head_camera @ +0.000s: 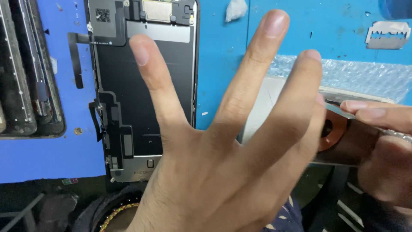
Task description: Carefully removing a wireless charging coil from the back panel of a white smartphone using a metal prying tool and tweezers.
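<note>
My left hand (214,172) is raised close to the camera with its fingers spread wide and nothing in it. It covers part of a phone back housing (343,144) that has a round copper coil inside. My right hand (386,172) grips that housing at its right end, fingers on top and thumb below. A phone screen assembly (124,90) lies face down on the blue mat (219,64) behind my left index finger, with its dark metal backing and flex cables showing.
Several dark phone frames (21,86) are stacked at the left edge. A razor blade (387,34) lies at the back right, above a sheet of bubble wrap (365,77). A white wad (236,9) sits at the top. The mat's front edge drops to dark clutter below.
</note>
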